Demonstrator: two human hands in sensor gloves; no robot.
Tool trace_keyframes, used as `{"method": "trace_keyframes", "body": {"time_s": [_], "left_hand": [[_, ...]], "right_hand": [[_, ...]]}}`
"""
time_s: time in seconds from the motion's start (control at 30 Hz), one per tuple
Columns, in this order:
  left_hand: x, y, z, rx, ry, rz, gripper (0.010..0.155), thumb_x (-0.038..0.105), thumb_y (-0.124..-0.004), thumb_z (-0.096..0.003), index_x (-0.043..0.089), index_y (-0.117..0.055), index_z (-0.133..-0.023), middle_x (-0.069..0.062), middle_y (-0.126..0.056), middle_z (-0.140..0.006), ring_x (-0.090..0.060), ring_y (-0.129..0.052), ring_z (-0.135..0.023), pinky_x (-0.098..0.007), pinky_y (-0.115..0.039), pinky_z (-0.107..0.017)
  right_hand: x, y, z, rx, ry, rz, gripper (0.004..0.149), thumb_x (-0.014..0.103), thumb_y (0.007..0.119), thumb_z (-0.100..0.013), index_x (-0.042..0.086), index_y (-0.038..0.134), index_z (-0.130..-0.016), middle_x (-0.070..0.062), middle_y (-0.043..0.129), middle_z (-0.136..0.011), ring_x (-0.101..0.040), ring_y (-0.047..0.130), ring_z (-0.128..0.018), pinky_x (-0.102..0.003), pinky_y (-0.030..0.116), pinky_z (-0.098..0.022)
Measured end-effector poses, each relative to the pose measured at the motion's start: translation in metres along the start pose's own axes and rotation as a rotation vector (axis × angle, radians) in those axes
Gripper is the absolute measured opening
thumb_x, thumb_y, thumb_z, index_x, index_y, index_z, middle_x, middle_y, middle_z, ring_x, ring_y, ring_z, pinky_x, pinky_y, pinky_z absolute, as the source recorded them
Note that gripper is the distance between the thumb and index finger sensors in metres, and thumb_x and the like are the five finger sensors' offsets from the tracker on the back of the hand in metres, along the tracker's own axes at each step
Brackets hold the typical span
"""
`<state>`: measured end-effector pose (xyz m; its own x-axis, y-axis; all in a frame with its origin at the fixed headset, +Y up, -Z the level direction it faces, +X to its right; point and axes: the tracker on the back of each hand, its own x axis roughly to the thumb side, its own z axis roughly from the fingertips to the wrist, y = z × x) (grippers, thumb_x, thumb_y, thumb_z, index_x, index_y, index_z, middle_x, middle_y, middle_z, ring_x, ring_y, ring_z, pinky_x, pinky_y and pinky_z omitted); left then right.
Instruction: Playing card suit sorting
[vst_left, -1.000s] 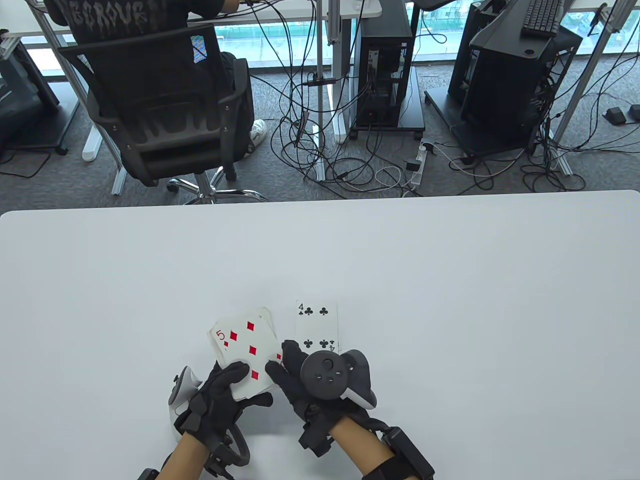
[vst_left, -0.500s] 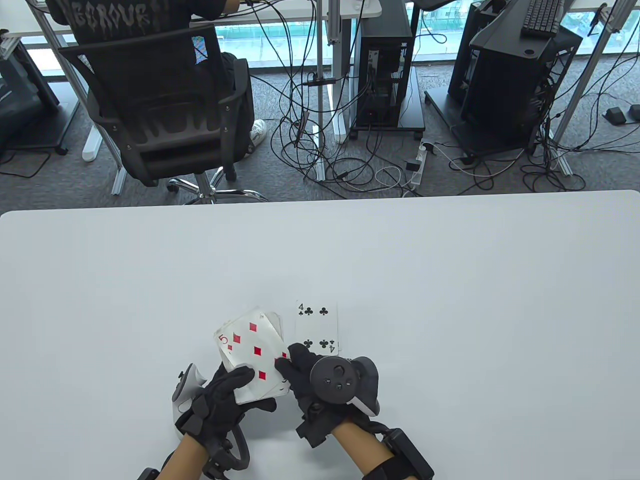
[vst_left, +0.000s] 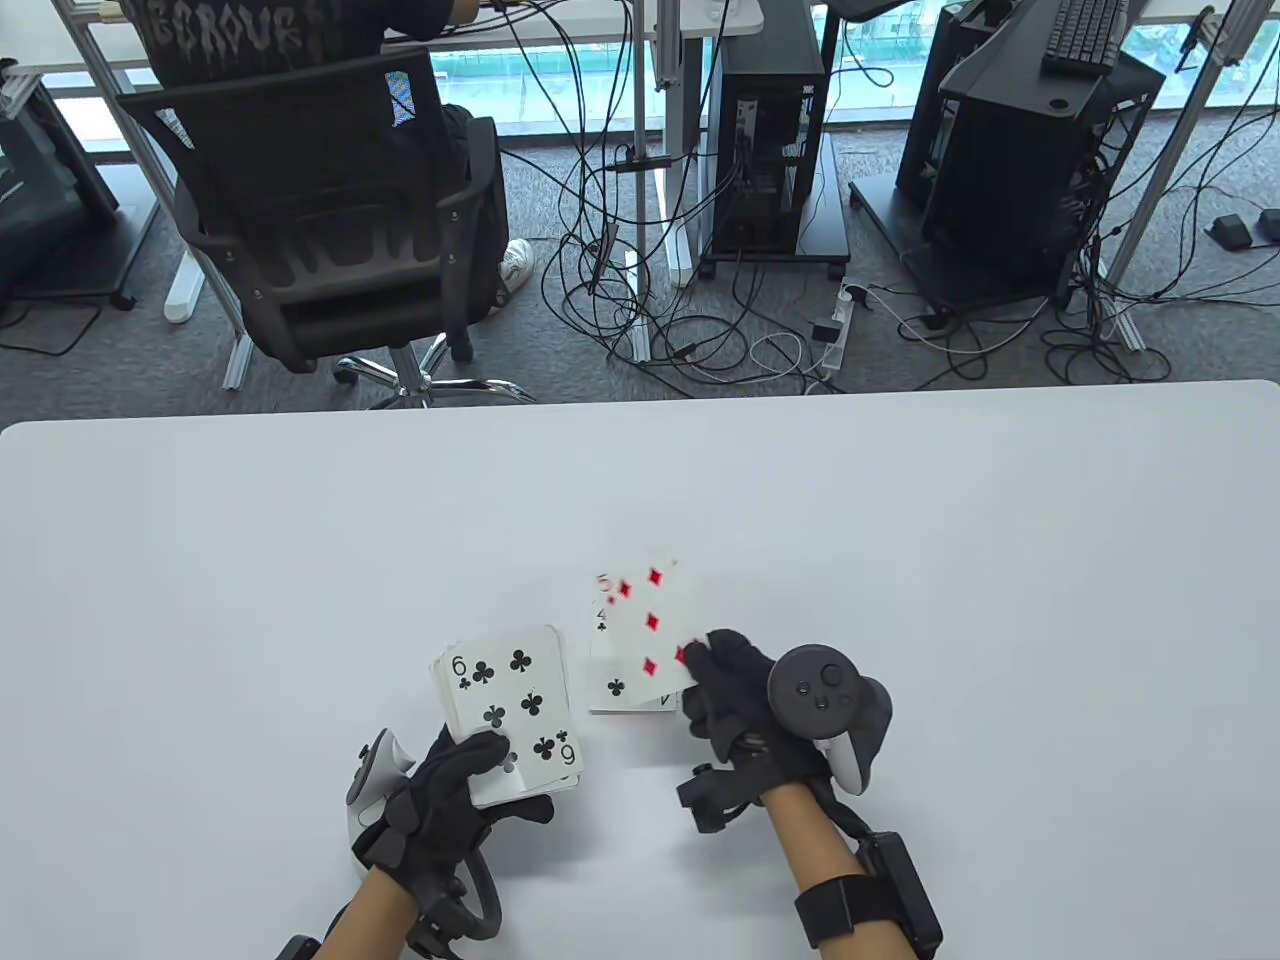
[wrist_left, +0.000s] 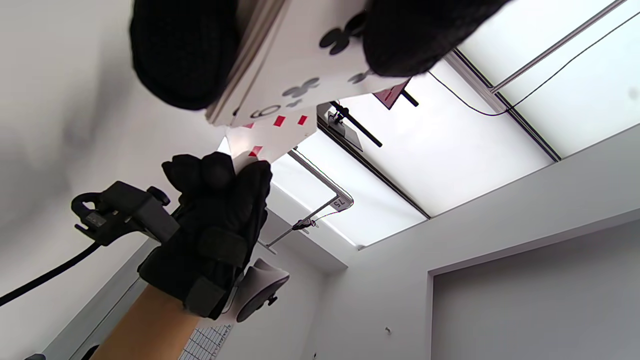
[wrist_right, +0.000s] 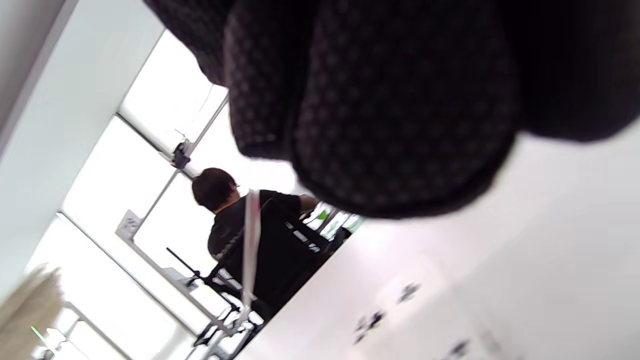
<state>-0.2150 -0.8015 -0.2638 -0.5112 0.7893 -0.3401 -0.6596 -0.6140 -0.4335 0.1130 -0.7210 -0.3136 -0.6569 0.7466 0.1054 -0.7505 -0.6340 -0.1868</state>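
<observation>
Room: office floor behind the white table (vst_left: 900, 520), with a person seated in a black mesh chair (vst_left: 330, 230) facing away, two computer towers and loose cables on the carpet.
Count: two gloved hands, one held stack of cards, one loose card in the air, one card flat on the table.
Left hand (vst_left: 445, 800): fingers and thumb curled round the lower end of the stack (vst_left: 512, 715), holding it face up near the table's front edge, left of centre.
Stack face: six of clubs on top, black pips on white; how many cards lie under it cannot be told.
Right hand (vst_left: 735, 690): pinches the lower right corner of the five of diamonds (vst_left: 645, 625), red pips on white, blurred and tilted.
Five of diamonds position: held above and partly over the flat card, just right of the stack.
Flat card (vst_left: 612, 680): a club card on the table, only its left strip and one lower pip showing; the five covers the rest.
Right wrist view: dark glove fabric fills most of it; blurred club pips show on the table below.
</observation>
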Motion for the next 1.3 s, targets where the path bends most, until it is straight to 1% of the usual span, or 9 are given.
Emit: {"method": "trace_keyframes", "body": {"time_s": [0.13, 0.3, 0.57, 0.73, 0.87, 0.97, 1.07, 1.2, 1.3], "left_hand": [[0.0, 0.0, 0.0, 0.009, 0.001, 0.001, 0.063, 0.046, -0.072, -0.0607, 0.04, -0.032, -0.109, 0.004, -0.049, -0.116, -0.032, -0.068, -0.103, -0.041, -0.084, -0.054], [-0.003, 0.002, 0.001, 0.02, 0.018, 0.003, 0.063, 0.046, -0.072, -0.0608, 0.04, -0.032, -0.109, 0.004, -0.049, -0.116, -0.032, -0.068, -0.103, -0.041, -0.084, -0.054], [-0.004, 0.003, 0.002, 0.031, 0.033, -0.006, 0.063, 0.045, -0.073, -0.0609, 0.039, -0.032, -0.109, 0.003, -0.049, -0.116, -0.033, -0.068, -0.103, -0.041, -0.084, -0.054], [-0.003, 0.001, 0.001, 0.025, 0.032, -0.02, 0.063, 0.045, -0.073, -0.0608, 0.039, -0.033, -0.109, 0.003, -0.049, -0.116, -0.033, -0.068, -0.103, -0.041, -0.083, -0.054], [-0.003, 0.002, 0.001, 0.029, 0.032, -0.02, 0.063, 0.045, -0.073, -0.0608, 0.039, -0.033, -0.109, 0.003, -0.049, -0.116, -0.033, -0.067, -0.103, -0.041, -0.083, -0.054], [-0.003, 0.002, 0.001, 0.034, 0.039, -0.019, 0.063, 0.045, -0.073, -0.0609, 0.039, -0.033, -0.109, 0.003, -0.049, -0.116, -0.033, -0.067, -0.103, -0.041, -0.083, -0.054], [-0.005, 0.001, 0.001, 0.031, 0.047, -0.017, 0.063, 0.045, -0.072, -0.0609, 0.039, -0.032, -0.109, 0.003, -0.049, -0.116, -0.033, -0.067, -0.103, -0.041, -0.083, -0.054], [-0.005, 0.002, 0.001, 0.028, 0.051, -0.019, 0.063, 0.045, -0.073, -0.0608, 0.039, -0.032, -0.109, 0.003, -0.049, -0.116, -0.033, -0.067, -0.103, -0.042, -0.083, -0.055], [-0.005, 0.003, 0.001, 0.03, 0.046, -0.016, 0.063, 0.045, -0.072, -0.0608, 0.04, -0.032, -0.109, 0.003, -0.048, -0.116, -0.033, -0.067, -0.103, -0.042, -0.083, -0.055]], "right_hand": [[-0.04, -0.023, -0.006, -0.038, 0.159, 0.312, 0.039, 0.024, 0.07, -0.051, -0.01, 0.077, -0.07, -0.007, 0.096, -0.033, -0.017, 0.099, -0.013, -0.035, 0.089, -0.011], [-0.071, -0.031, -0.012, 0.007, 0.375, 0.498, 0.04, 0.023, 0.071, -0.051, -0.011, 0.078, -0.07, -0.007, 0.095, -0.031, -0.017, 0.098, -0.012, -0.036, 0.088, -0.01], [-0.078, -0.014, -0.022, 0.096, 0.389, 0.95, 0.043, 0.024, 0.071, -0.05, -0.012, 0.078, -0.071, -0.006, 0.095, -0.033, -0.017, 0.098, -0.013, -0.036, 0.088, -0.011], [-0.08, -0.003, -0.025, 0.235, 0.437, 1.094, 0.049, 0.028, 0.071, -0.051, -0.013, 0.074, -0.077, -0.006, 0.094, -0.038, -0.017, 0.098, -0.018, -0.037, 0.088, -0.015], [-0.074, -0.002, -0.024, 0.191, 0.376, 1.197, 0.052, 0.032, 0.073, -0.05, -0.011, 0.073, -0.079, -0.007, 0.094, -0.041, -0.019, 0.098, -0.021, -0.038, 0.088, -0.018], [-0.062, -0.002, -0.024, 0.115, 0.284, 1.173, 0.053, 0.032, 0.074, -0.049, -0.012, 0.073, -0.078, -0.009, 0.094, -0.04, -0.021, 0.098, -0.021, -0.04, 0.087, -0.017], [-0.039, 0.001, -0.022, 0.101, 0.155, 1.028, 0.053, 0.033, 0.072, -0.05, -0.012, 0.073, -0.079, -0.01, 0.094, -0.041, -0.022, 0.098, -0.022, -0.04, 0.087, -0.018], [0.002, 0.015, -0.007, 0.077, -0.058, 0.646, 0.053, 0.032, 0.067, -0.053, -0.013, 0.071, -0.08, -0.012, 0.094, -0.044, -0.024, 0.099, -0.024, -0.042, 0.087, -0.02], [0.03, 0.032, 0.011, 0.123, -0.162, 0.371, 0.051, 0.03, 0.065, -0.054, -0.014, 0.07, -0.081, -0.014, 0.094, -0.046, -0.026, 0.099, -0.027, -0.043, 0.087, -0.021]]}}
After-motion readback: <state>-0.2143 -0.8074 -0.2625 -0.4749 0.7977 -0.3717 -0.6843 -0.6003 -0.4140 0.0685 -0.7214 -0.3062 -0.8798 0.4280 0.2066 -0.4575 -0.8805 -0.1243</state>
